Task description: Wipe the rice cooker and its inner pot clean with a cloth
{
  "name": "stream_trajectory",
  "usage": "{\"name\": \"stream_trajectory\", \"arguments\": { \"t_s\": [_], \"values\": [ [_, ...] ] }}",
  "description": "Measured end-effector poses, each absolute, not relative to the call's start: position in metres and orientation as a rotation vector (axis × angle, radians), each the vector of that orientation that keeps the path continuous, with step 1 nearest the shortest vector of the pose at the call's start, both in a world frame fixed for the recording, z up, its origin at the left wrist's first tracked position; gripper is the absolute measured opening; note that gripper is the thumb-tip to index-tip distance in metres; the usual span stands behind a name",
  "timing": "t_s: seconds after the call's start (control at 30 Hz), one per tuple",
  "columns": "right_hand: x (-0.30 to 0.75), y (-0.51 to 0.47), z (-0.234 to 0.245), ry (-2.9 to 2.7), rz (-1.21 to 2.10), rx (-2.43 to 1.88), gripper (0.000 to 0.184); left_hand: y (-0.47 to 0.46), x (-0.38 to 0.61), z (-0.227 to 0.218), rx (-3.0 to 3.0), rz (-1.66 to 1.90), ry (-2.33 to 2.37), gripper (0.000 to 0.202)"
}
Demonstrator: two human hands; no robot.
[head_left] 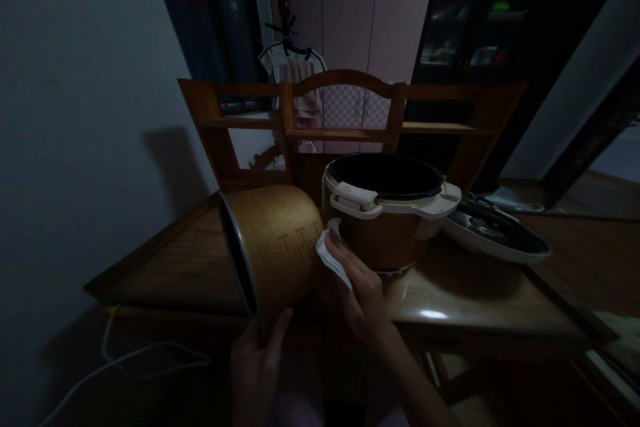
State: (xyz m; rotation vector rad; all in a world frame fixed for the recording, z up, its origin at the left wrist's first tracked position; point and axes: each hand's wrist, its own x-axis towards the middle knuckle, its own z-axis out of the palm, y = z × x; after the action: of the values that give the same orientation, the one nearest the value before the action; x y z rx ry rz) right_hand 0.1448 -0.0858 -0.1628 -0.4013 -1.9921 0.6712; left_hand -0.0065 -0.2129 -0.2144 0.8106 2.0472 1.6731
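Observation:
A golden inner pot [280,240], tipped on its side with its mouth facing left, is gripped at the lower rim by my left hand [257,360], thumb on the outer wall. Faint level marks show on its side. My right hand [360,287] pinches a white tissue [330,257] against the base of the pot. Just behind and to the right stands the rice cooker body [383,247], cream-rimmed with a dark inside and open on top. Its detached lid [497,230] lies upturned at the right.
The wooden desk [465,300] carries these things, with a low wooden shelf [345,135] along its back. A white cord [145,350] hangs at the lower left, near the pale wall [90,113]. Clothes [300,73] hang on a stand behind.

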Motion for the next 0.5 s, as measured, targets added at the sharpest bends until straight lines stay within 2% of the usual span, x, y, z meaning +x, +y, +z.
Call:
{"name": "stream_trajectory", "arguments": {
  "t_s": [0.1,0.23,0.5],
  "values": [
    [0.149,-0.082,-0.183,-1.924,0.752,-0.513,0.044,-0.212,-0.003,-0.210,0.810,1.680,2.068,0.052],
    [0.150,-0.081,-0.197,-1.818,0.840,-0.640,0.042,-0.211,-0.004,-0.211,0.839,1.698,2.075,0.052],
    [0.141,-0.092,-0.160,-1.728,0.846,-0.542,0.040,-0.211,-0.008,-0.215,0.788,1.666,2.093,0.058]
  ]
}}
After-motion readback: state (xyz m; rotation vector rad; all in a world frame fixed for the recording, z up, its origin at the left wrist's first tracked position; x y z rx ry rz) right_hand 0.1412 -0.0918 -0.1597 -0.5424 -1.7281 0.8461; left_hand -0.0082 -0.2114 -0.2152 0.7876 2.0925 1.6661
